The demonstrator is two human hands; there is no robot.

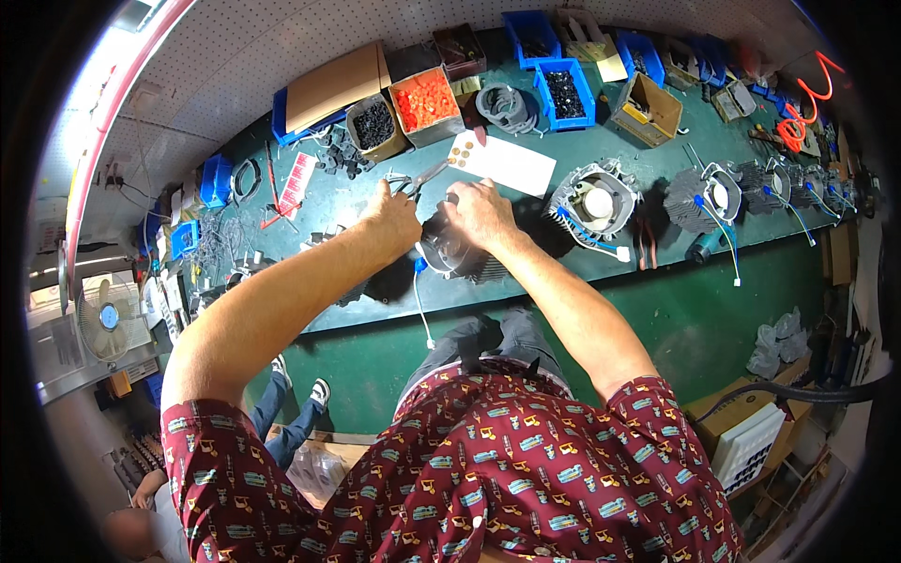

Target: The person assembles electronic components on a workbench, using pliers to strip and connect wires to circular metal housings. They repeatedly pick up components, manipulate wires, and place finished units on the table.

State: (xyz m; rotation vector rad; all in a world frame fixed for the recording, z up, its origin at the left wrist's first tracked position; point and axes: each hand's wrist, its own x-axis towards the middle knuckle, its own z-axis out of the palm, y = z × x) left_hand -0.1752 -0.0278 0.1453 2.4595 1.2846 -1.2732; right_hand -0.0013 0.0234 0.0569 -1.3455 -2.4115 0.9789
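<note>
While right hand (481, 214) touches finned housing (452, 251) near tabletop (328, 202) front edge, left hand (392, 218) meets metal tool (430, 174); cannot tell either grip.

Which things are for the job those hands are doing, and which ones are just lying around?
Seems part of the job:
Metal part under the right hand
White wire hanging by it
Metal tool at the left hand

Probably just lying about, since neither hand touches it:
Fan
Cardboard sheet
Curly red hose
Plastic bags
</note>
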